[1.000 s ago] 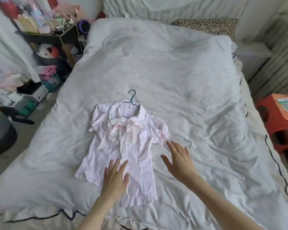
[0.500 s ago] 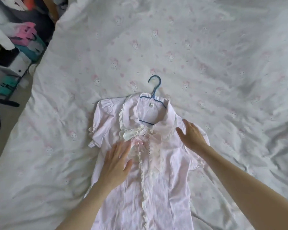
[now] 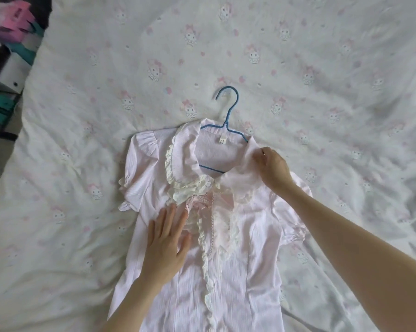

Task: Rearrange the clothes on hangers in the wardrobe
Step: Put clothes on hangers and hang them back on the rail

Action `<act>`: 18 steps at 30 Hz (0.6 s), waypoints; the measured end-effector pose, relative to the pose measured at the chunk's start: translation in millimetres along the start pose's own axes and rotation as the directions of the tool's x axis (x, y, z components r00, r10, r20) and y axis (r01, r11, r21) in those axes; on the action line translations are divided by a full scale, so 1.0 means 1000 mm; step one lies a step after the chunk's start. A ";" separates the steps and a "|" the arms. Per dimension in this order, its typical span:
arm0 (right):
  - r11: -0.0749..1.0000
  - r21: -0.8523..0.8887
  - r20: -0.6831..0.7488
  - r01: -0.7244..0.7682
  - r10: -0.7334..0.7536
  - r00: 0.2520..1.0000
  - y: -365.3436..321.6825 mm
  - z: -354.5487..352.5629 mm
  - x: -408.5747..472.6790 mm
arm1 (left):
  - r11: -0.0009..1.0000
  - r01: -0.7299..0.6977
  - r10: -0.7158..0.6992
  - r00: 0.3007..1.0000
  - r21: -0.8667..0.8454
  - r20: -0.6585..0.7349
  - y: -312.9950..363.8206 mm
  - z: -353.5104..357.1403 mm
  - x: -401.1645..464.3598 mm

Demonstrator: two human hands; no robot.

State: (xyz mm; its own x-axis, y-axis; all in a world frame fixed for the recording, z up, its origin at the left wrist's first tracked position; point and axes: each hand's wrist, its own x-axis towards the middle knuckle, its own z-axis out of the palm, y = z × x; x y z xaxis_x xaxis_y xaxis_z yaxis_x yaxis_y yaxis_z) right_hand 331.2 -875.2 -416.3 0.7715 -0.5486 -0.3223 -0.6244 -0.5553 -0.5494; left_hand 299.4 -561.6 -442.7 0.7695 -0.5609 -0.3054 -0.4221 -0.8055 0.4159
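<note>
A white bedspread (image 3: pixel 298 68) printed with small pink cartoon figures covers the bed and fills nearly the whole head view, rumpled into soft folds. In the middle of it lies a pale pink blouse (image 3: pixel 238 271), flat on its back with the collar away from the person, short puffed sleeves out to either side and cream lace running down the front. A blue wire hanger (image 3: pixel 227 116) sits inside the neck opening, its hook sticking out onto the spread just beyond the collar. The left hand (image 3: pixel 165 245) rests palm down on the blouse's chest, beside the lace, fingers straight and slightly apart. The right hand (image 3: pixel 273 170) is at the collar's right side, thumb and fingers pinching the collar fabric. Past the spread's left edge, some pink and teal boxes (image 3: pixel 17 27) are stacked, blurred.
</note>
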 end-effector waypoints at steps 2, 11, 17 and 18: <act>0.999 0.032 -0.068 0.034 -0.031 0.997 -0.003 -0.013 -0.015 | 0.999 0.037 -0.037 0.999 -0.022 0.031 0.004 -0.006 0.000; 0.973 0.231 -0.284 -0.003 0.071 0.956 0.026 -0.114 -0.142 | 0.986 -0.108 0.064 0.949 -0.129 -0.309 0.096 -0.080 -0.004; 0.975 0.219 -0.497 -0.043 0.149 0.855 0.074 -0.221 -0.273 | 0.880 -0.470 0.402 0.814 -0.067 -0.419 0.227 -0.118 -0.023; 0.976 0.212 -0.529 -0.051 0.158 0.834 0.084 -0.237 -0.301 | 0.844 -0.535 0.469 0.777 -0.046 -0.420 0.254 -0.122 -0.030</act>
State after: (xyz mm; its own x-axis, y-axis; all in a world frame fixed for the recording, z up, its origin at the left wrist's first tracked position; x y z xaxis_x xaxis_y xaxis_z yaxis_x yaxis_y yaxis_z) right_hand 16.9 -905.1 -182.6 0.4793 -0.8761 0.0524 -0.6225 -0.3815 -0.6833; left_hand 227.7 -726.6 -223.8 0.6008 -0.7336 0.3175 -0.7455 -0.3708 0.5539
